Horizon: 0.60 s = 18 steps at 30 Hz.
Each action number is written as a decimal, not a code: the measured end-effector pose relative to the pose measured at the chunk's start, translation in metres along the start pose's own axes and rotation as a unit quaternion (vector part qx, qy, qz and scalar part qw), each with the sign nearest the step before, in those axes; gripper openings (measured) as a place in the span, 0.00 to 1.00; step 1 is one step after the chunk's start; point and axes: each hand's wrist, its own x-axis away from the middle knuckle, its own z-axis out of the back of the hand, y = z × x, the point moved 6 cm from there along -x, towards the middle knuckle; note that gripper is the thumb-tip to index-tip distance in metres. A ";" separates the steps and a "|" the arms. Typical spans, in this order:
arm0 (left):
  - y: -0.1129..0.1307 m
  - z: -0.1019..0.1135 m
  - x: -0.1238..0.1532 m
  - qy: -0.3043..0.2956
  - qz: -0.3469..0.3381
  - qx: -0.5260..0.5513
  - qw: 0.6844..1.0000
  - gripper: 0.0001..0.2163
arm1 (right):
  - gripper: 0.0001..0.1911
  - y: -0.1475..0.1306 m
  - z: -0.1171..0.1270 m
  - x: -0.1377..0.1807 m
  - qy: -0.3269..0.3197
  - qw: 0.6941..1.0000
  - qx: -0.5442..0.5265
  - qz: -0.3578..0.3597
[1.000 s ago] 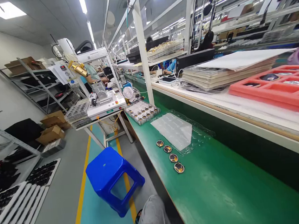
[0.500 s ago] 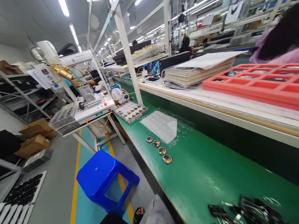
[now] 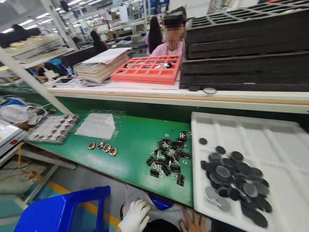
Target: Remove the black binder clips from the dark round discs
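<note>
My left hand (image 3: pixel 135 220), in a white glove, rests on my grey-trousered left leg with its fingers lying loosely over the cloth. Bare and spread out, my right hand (image 3: pixel 195 227) lies on my other thigh just below the bench edge. Neither hand holds anything. Nearest to them on the green bench (image 3: pixel 131 162) is a heap of black binder clips (image 3: pixel 169 158). A white tray (image 3: pixel 288 147) on the right bears a pile of dark round discs (image 3: pixel 231 174). Several small round pieces with shiny rims (image 3: pixel 107 148) stand in a row to the left.
A clear plastic sheet (image 3: pixel 96 126) and a tray of round parts (image 3: pixel 53 129) lie at the bench's far left. Along the raised shelf are a red compartment tray (image 3: pixel 145 81) and stacked black trays (image 3: pixel 247 59). A blue stool (image 3: pixel 39 225) stands at lower left. A person sits opposite.
My view has swung to the right, bringing the binder clips, disc tray and black stack into sight. Both hands now show on my lap; the stool sits further left.
</note>
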 end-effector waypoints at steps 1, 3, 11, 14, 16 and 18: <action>0.015 0.012 -0.002 0.015 -0.046 -0.005 0.999 0.14 | 0.36 0.014 -0.013 -0.002 0.008 0.996 0.005 -0.089; 0.046 0.049 -0.009 0.070 -0.136 -0.019 0.988 0.14 | 0.40 0.028 -0.032 -0.005 0.026 0.986 -0.011 -0.162; 0.089 0.186 -0.113 0.340 -0.037 -0.055 0.938 0.40 | 0.39 0.035 -0.041 -0.013 0.048 0.989 -0.054 -0.125; 0.085 0.181 -0.145 0.353 0.002 -0.036 0.935 0.45 | 0.39 0.034 -0.039 -0.012 0.054 0.991 -0.071 -0.105; 0.083 0.175 -0.153 0.363 -0.007 -0.043 0.931 0.44 | 0.40 0.033 -0.036 -0.010 0.066 0.988 -0.098 -0.095; 0.079 0.174 -0.156 0.369 -0.021 -0.056 0.928 0.43 | 0.42 0.032 -0.028 -0.007 0.079 0.984 -0.131 -0.091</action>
